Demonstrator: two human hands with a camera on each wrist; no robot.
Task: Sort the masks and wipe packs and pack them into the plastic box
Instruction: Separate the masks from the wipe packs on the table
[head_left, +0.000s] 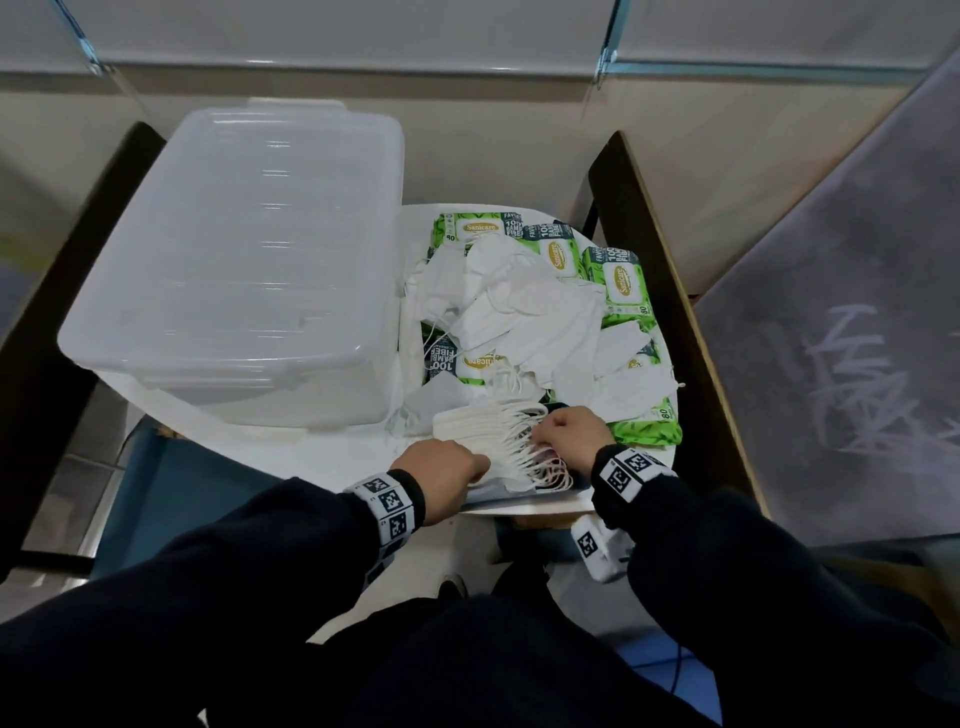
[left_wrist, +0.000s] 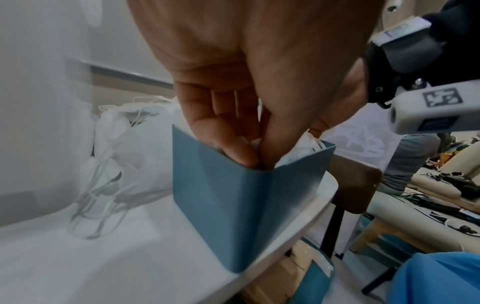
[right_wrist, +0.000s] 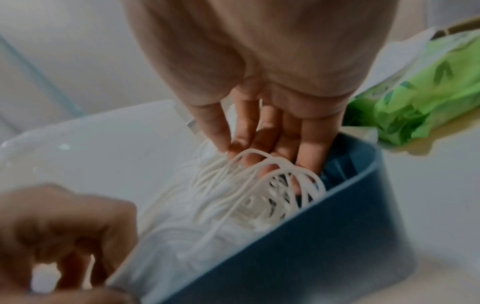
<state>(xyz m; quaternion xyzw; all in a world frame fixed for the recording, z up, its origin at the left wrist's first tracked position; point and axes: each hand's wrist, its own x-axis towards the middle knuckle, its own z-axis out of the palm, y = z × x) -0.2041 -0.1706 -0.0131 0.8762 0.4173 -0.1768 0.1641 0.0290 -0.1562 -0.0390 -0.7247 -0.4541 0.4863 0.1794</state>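
Observation:
A clear plastic box (head_left: 234, 249) with its lid on stands at the left of the white table (head_left: 291, 457). Loose white masks (head_left: 519, 306) lie heaped over green wipe packs (head_left: 623, 280) at the right. At the front edge a stack of masks (head_left: 498, 431) sits in a blue carton (left_wrist: 233, 205). My left hand (left_wrist: 255, 158) pinches the carton's near corner. My right hand (right_wrist: 267, 160) has straight fingers pushed down among the ear loops (right_wrist: 246, 181) inside the carton (right_wrist: 324, 236). A wipe pack (right_wrist: 428, 92) lies just beyond it.
Dark chair frames (head_left: 639, 218) flank the table. A blue seat (head_left: 171, 499) shows below the table's left front edge. The carton stands right at the table's rim (left_wrist: 306, 222). More masks (left_wrist: 135, 144) lie between carton and box.

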